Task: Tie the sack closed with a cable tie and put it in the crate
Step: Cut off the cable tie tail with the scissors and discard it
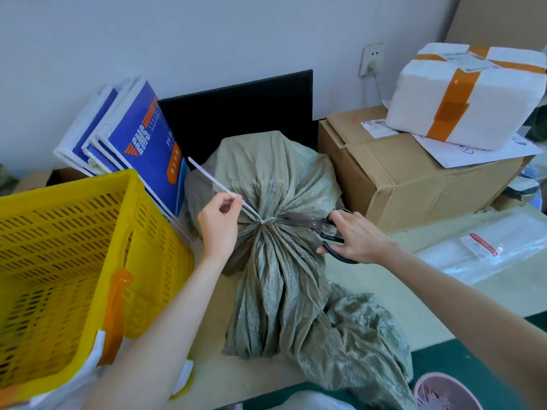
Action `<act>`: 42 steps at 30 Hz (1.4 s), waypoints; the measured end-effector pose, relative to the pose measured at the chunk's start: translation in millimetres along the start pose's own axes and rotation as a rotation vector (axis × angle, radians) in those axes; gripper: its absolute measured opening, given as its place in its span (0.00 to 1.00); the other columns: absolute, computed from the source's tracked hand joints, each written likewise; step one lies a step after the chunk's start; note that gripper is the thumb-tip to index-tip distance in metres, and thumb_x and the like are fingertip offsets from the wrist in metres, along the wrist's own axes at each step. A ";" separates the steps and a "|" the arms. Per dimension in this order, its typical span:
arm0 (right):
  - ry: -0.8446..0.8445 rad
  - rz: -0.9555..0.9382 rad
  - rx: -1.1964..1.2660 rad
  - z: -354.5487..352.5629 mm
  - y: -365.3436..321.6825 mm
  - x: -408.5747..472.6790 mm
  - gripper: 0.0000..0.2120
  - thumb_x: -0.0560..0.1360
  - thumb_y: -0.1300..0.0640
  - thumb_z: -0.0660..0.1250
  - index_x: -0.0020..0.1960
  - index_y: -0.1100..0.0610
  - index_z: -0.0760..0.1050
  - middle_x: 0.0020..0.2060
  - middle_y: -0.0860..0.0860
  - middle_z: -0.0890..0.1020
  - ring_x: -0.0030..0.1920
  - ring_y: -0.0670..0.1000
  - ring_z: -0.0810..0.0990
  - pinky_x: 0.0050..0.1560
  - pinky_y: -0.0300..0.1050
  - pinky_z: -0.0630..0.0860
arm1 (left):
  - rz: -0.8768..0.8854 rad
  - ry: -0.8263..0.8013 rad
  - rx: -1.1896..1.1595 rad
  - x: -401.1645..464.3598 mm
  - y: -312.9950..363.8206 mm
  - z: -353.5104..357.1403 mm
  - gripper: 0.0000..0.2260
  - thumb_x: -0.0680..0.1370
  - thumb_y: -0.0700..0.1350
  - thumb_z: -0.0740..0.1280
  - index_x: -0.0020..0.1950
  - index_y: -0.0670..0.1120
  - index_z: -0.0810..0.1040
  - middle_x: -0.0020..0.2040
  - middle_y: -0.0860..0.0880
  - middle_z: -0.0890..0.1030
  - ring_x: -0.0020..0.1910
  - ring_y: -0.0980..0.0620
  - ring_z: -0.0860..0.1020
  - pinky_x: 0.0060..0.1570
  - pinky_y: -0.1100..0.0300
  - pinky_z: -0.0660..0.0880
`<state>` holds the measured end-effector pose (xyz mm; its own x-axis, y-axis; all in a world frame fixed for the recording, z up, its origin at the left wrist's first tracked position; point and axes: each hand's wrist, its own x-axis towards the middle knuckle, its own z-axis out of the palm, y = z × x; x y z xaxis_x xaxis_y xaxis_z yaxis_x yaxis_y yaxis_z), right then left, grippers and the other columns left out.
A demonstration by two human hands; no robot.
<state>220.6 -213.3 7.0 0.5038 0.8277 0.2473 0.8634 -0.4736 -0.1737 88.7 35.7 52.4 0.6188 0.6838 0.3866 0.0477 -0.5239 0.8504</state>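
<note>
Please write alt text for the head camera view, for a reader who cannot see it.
A left hand pulls the white cable tie's tail on the cinched grey-green woven sack, while the right hand brings black-handled scissors to the tie. A yellow slotted plastic crate stands left.

Grey-green woven sack, white cable tie, yellow perforated crate, black-handled scissors

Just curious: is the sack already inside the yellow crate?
No, the sack lies on the table beside the yellow crate.
</note>
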 end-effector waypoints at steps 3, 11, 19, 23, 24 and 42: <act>-0.032 -0.121 -0.172 -3.1 4.0 24.4 0.32 0.69 0.27 0.55 0.46 0.58 0.66 0.39 0.54 0.76 0.38 0.57 0.74 0.42 0.45 0.63 | -0.054 0.048 -0.060 -6.0 6.5 -8.3 0.04 0.77 0.42 0.69 0.46 0.44 0.83 0.39 0.53 0.83 0.40 0.62 0.79 0.43 0.72 0.74; -0.115 -0.285 -0.400 -14.6 -3.4 69.3 0.36 0.70 0.27 0.51 0.55 0.59 0.69 0.45 0.54 0.78 0.46 0.56 0.78 0.52 0.48 0.70 | -0.161 0.101 -0.141 -23.6 12.9 -18.5 0.04 0.76 0.42 0.69 0.47 0.45 0.84 0.40 0.54 0.83 0.42 0.61 0.80 0.45 0.67 0.76; -0.023 -0.376 -0.394 -14.1 5.3 74.3 0.37 0.68 0.25 0.49 0.47 0.59 0.72 0.37 0.53 0.78 0.38 0.56 0.79 0.46 0.47 0.73 | -0.295 0.195 -0.260 -30.7 4.5 -24.1 0.04 0.76 0.41 0.70 0.45 0.47 0.84 0.39 0.53 0.83 0.40 0.62 0.79 0.45 0.64 0.76; 0.007 -0.374 -0.412 -11.4 5.4 76.4 0.37 0.68 0.25 0.48 0.45 0.58 0.73 0.34 0.52 0.78 0.34 0.55 0.78 0.42 0.47 0.75 | -0.328 0.214 -0.285 -33.7 4.1 -23.3 0.04 0.76 0.41 0.70 0.46 0.45 0.84 0.41 0.51 0.84 0.43 0.57 0.80 0.47 0.63 0.76; 0.016 -0.382 -0.405 -10.5 3.3 77.6 0.36 0.69 0.26 0.48 0.44 0.58 0.73 0.34 0.52 0.77 0.33 0.55 0.78 0.41 0.47 0.75 | -0.333 0.217 -0.294 -33.7 4.9 -23.1 0.04 0.76 0.41 0.69 0.46 0.45 0.84 0.41 0.51 0.84 0.44 0.57 0.80 0.48 0.63 0.76; -0.141 -0.428 -0.463 -16.8 -14.4 113.2 0.36 0.70 0.26 0.51 0.55 0.58 0.70 0.46 0.54 0.78 0.47 0.56 0.78 0.52 0.47 0.70 | -0.312 0.200 -0.321 -34.0 10.1 -25.8 0.06 0.76 0.40 0.68 0.43 0.46 0.84 0.42 0.48 0.83 0.42 0.57 0.78 0.45 0.60 0.76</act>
<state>265.7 -117.8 53.5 0.1309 0.9889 0.0701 0.9251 -0.1472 0.3500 47.9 20.2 57.1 0.4494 0.8838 0.1300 -0.0565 -0.1172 0.9915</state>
